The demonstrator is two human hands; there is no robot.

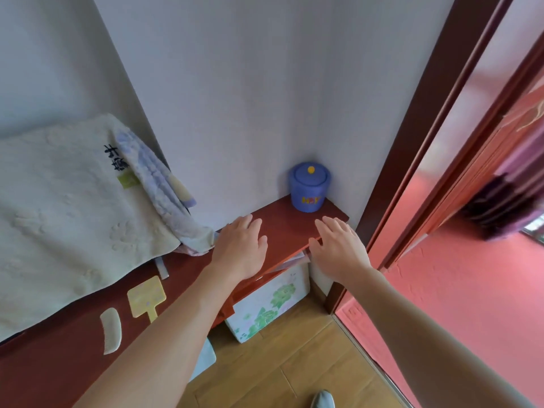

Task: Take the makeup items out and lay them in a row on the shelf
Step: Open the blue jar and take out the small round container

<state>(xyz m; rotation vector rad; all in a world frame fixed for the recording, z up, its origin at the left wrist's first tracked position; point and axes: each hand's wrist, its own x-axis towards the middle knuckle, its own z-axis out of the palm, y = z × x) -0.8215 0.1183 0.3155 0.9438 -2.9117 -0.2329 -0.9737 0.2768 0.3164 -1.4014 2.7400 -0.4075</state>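
Note:
A dark red shelf (288, 228) runs along the wall into the right corner. A blue lidded pot (309, 187) with a yellow knob stands on it at the far right end. My left hand (241, 248) hovers over the shelf with fingers straight and spread, holding nothing. My right hand (338, 245) reaches over the shelf's front edge just right of it, fingers also straight, empty. A yellow paddle-shaped mirror (146, 298) and a pale comb (111, 331) lie on the shelf to the left.
A cream towel (67, 219) and a lilac cloth (164, 195) hang over the shelf's left part. A floral box (270, 304) sits under the shelf on the wooden floor. A dark red door frame (412, 160) rises right beside the corner.

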